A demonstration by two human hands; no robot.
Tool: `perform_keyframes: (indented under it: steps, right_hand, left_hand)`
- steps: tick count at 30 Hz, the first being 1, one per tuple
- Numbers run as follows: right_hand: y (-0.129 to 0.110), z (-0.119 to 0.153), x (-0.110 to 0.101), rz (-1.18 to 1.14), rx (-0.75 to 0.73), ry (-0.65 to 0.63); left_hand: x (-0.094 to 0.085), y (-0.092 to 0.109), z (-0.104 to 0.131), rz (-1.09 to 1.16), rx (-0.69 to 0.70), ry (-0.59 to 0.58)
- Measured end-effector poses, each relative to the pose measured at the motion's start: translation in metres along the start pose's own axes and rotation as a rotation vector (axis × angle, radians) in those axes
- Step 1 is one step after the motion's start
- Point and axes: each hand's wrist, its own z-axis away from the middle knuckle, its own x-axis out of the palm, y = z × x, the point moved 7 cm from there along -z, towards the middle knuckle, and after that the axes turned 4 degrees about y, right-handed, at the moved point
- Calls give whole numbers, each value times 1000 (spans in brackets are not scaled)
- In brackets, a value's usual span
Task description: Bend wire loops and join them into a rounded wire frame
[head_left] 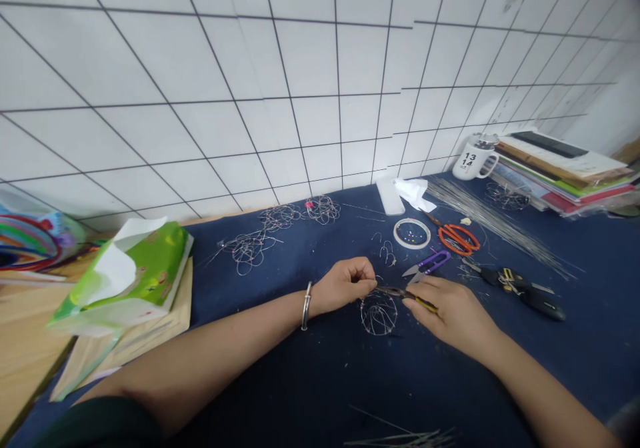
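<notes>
My left hand [347, 283], with a silver bangle at its wrist, pinches the top of a round wire piece [379, 316] at the middle of the blue cloth. My right hand [447, 311] is wrapped round pliers [424, 302] with yellow and dark handles. Their jaws point left and meet the wire close to my left fingertips. The wire piece hangs below the jaws, a loose ball of thin loops with small beads. Just behind my right hand lie purple snips [434, 261].
Behind are orange scissors [458, 238], a round bead dish [411, 234] and long wires [495, 225]. A black tool [525, 291] lies right. Wire tangles [247, 251] and a green tissue pack [135, 271] are left. A mug [470, 158] and stacked books [565, 171] stand back right.
</notes>
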Motion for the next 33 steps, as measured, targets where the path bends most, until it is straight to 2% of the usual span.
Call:
perform_keyframes:
  steps: [9, 16, 22, 24, 29, 33]
  right_hand:
    - [1, -3, 0, -82, 7, -34]
    - [1, -3, 1, -70, -20, -45]
    - [1, -3, 1, -27, -22, -43]
    - [3, -2, -2, -8, -23, -25]
    - [7, 2, -25, -31, -18, 126]
    - [-3, 3, -27, -53, -83, 123]
  left_hand:
    - [-2, -3, 0, -64, 31, 17]
    - [1, -1, 0, -71, 74, -21]
    - [2, 1, 1, -40, 52, -54]
    - [2, 1, 1, -22, 37, -65]
    - [-2, 2, 2, -13, 32, -34]
    - [-3, 2, 2, -23, 37, -22]
